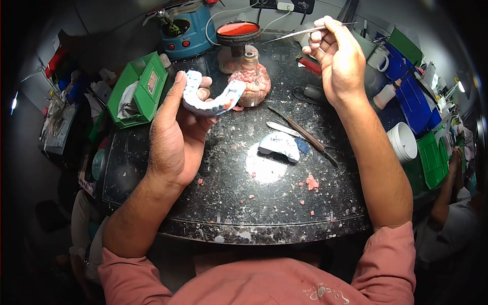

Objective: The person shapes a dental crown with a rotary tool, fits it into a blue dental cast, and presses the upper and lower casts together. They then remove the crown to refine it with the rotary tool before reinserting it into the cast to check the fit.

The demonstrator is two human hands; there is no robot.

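Note:
In my left hand (178, 132) is a whitish-blue, horseshoe-shaped dental cast (211, 104), gripped between thumb and fingers above the bench. Small red and blue marks show along its teeth. My right hand (338, 56) is raised and pinches a thin metal wax carving tool (300, 33), its pointed end aimed left. Just behind the cast stands a wax-crusted burner (249, 84). A dish of red molten wax (238, 30) sits on a stand beyond it. Another cast piece (279, 146) with handwriting lies on the bench, beside a knife with a brown handle (305, 133).
Pink wax scraps (312, 182) are scattered on the speckled black bench (229, 203). At the left is a green bin (137, 91); behind it stands a blue machine (186, 33). A white tub (402, 141) and blue bins (412, 96) line the right. Another person's arm (447, 188) shows far right.

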